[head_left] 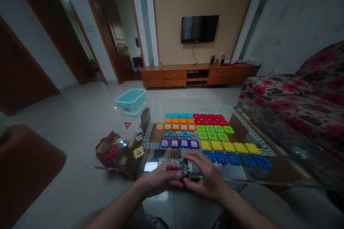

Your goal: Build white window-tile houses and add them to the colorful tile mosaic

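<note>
Over the front edge of the glass table [271, 183], both my hands grip a small dark grey interlocking building tile [185, 170], seen nearly edge-on. Fingers and thumb of my left hand [163, 179] pinch its left side. My right hand [206, 178] is closed on its right side, with the index finger over the top. Grey tiles with white window inserts [162, 161] lie just behind and are partly covered by my hands. Beyond them are purple window tiles [174, 144] and light blue triangular pieces [185, 134]. Dark blue tiles [233, 159] lie right of my right hand.
Yellow [216, 146], green [213, 136], red [210, 118] and orange tiles [176, 121] lie in rows. At the left are a yellow window tile [138, 152], loose white window frames [139, 137] and a brown bag [103, 150]. A turquoise tub [131, 105] stands beyond.
</note>
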### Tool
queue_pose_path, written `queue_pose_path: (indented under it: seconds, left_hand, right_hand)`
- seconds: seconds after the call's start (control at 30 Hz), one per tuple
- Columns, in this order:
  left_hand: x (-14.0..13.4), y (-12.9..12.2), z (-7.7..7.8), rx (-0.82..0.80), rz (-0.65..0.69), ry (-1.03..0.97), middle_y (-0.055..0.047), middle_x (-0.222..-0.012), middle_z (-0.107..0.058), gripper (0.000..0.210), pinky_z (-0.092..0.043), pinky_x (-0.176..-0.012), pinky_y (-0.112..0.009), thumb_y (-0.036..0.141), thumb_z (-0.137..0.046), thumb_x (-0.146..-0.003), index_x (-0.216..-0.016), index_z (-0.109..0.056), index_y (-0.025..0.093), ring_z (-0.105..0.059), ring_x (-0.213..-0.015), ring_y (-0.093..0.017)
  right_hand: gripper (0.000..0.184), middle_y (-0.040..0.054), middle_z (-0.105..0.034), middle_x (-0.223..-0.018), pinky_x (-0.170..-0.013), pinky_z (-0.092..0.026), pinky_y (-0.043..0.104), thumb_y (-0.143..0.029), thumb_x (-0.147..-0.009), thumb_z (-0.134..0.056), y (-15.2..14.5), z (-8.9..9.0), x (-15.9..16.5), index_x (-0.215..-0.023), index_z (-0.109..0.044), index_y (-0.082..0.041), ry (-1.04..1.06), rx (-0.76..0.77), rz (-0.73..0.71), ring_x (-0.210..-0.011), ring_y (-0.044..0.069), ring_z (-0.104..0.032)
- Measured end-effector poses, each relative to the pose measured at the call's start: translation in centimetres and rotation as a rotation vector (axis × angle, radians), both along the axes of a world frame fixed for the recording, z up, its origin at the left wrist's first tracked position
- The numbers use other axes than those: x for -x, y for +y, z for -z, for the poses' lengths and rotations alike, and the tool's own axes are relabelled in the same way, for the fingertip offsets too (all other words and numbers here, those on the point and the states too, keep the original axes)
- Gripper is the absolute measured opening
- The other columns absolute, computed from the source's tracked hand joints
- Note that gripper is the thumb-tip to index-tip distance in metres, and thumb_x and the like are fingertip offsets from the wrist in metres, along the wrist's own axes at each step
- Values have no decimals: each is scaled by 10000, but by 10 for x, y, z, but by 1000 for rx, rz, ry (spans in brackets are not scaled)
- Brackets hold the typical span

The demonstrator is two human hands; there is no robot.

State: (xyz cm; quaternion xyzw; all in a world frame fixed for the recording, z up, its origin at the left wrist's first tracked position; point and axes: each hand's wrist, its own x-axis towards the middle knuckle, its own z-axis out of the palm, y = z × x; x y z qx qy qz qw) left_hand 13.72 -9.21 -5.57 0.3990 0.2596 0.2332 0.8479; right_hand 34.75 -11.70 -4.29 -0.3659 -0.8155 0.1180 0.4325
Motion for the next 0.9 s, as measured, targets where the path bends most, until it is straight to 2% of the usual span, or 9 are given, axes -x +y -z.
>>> queue_pose_path:
  seconds: [0.3, 0.47, 0.6, 0.9]
  left_hand:
    - [-4, -4, -2, 38, -28, -49, -87, -882, -702, 327, -487, -870, -309, 317, -861, -692, -917, -739, 114, -637, -799, -156]
    - [-3, -5, -2, 64, -34, -106, -108, -891, -708, 273, -483, -871, -330, 295, -820, -726, -905, -721, 113, -661, -829, -187]
    - [-1, -4, -1, 108, -37, -157, -113, -923, -709, 325, -476, -916, -379, 267, -809, -719, -989, -699, 122, -669, -871, -212]
    - [0, -5, 3, 142, 17, -228, -117, -974, -679, 343, -439, -918, -378, 263, -789, -754, -1027, -657, 104, -645, -860, -191]
  right_hand:
    - [651, 104, -594, -1214, -957, -527, 449, -123, -672, -660, -1, 3, 0, -1298, -518, -229, -23, 54, 3, -1125, 271, -584]
    - [721, 103, -579, -1244, -978, -517, 436, -113, -645, -652, -2, -2, 1, -1336, -482, -231, -11, 111, 10, -1156, 274, -567]
    - [658, 88, -595, -1194, -960, -521, 416, -91, -645, -619, -2, -6, 3, -1279, -516, -233, 29, 126, 18, -1114, 255, -583]
    - [567, 82, -632, -1135, -904, -542, 391, -120, -668, -632, 0, 0, 2, -1222, -560, -214, 44, 40, 15, -1051, 246, -611]
